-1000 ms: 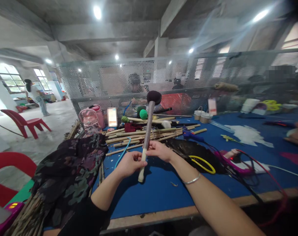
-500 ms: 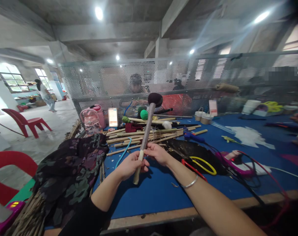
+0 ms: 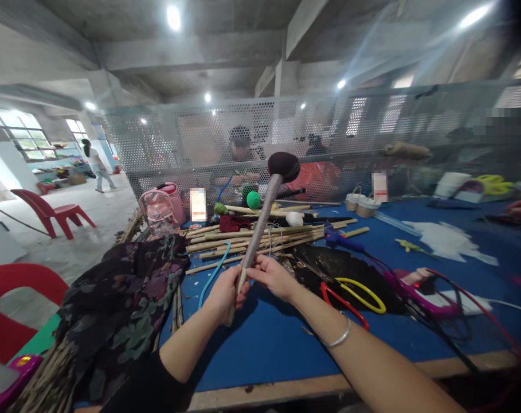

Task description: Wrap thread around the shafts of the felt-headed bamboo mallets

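I hold a long stick [image 3: 260,223] wrapped in grey-brown felt, topped by a dark round felt head [image 3: 283,166], tilted up and to the right above the blue table [image 3: 264,338]. My left hand [image 3: 222,293] is wrapped round its bare wooden lower end. My right hand [image 3: 271,275] pinches the shaft just above, where the felt wrap ends. A silver bangle [image 3: 338,339] sits on my right wrist.
A pile of bamboo sticks [image 3: 251,238] lies behind my hands. Dark floral cloth [image 3: 122,298] covers the left. Yellow-handled scissors [image 3: 363,289], a purple glue gun [image 3: 415,284] with cables, and a pink bottle [image 3: 159,212] lie around. People sit behind the mesh screen [image 3: 243,143].
The stick has tilted further right and its lower end has swung down toward me. My left hand has closed more fully round the bare end. The view has shifted slightly.
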Tool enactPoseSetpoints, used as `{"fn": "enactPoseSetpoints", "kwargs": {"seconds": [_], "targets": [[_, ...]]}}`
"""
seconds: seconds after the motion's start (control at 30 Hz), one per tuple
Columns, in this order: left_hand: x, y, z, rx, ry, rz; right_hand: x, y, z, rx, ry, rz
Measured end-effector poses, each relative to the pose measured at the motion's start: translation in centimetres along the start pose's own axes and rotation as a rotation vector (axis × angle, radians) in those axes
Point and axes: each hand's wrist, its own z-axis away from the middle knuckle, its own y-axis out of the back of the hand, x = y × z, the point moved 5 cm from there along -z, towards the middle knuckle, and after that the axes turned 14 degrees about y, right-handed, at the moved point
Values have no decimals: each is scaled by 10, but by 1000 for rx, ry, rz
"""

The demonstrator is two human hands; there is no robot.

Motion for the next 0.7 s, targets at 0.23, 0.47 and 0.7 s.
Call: {"fn": "enactPoseSetpoints", "kwargs": {"seconds": [0.23, 0.47, 0.7], "targets": [[0, -12, 12, -97, 45, 76, 0, 2, 3, -5, -93, -36], [7, -10, 12, 127, -240, -69, -1, 13, -1, 62, -38, 61], [12, -6, 9, 177, -449, -339, -7, 33, -3, 101, -15, 170]]}}
